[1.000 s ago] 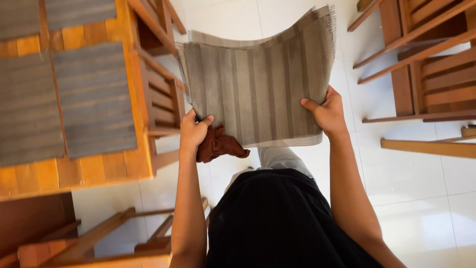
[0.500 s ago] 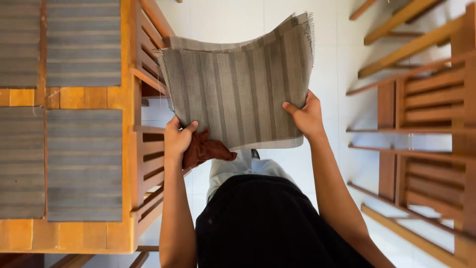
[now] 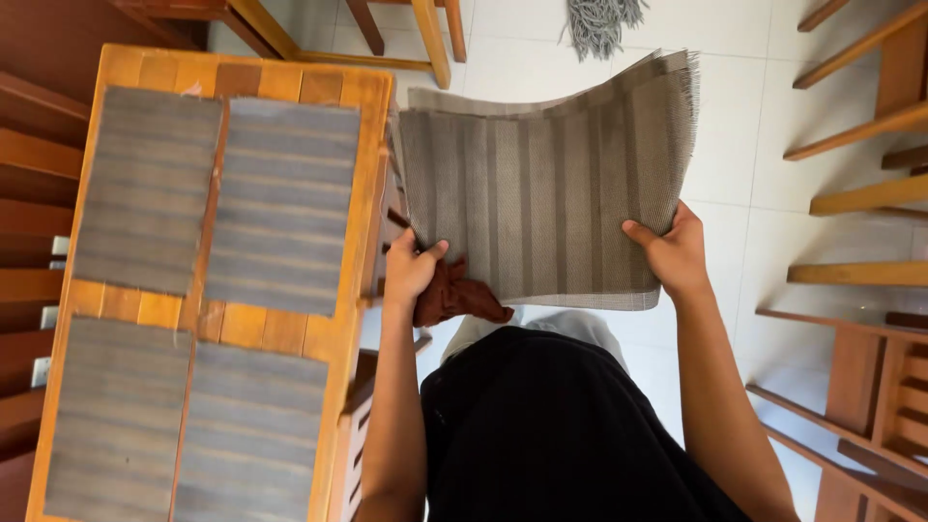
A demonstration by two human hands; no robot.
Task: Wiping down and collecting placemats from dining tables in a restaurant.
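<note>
The stack of grey striped mats point(image 3: 546, 184) hangs in the air just right of the counter point(image 3: 338, 329), long axis across the person. The left hand point(image 3: 414, 273) pinches its near left corner along with a brown rag point(image 3: 456, 298); the right hand point(image 3: 674, 253) pinches the near right corner.

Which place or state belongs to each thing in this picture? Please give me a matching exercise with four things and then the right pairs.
Things:
1. stack of grey striped mats
2. reddish-brown cloth
3. four grey mats
4. grey fringed thing

Places or states:
A. lying on the white floor at the top edge
B. bunched under the left hand
C. laid flat on the wooden table
D. held in the air between the left hand and the right hand

Pairs: 1-D, 2-B, 3-C, 4-A
</note>
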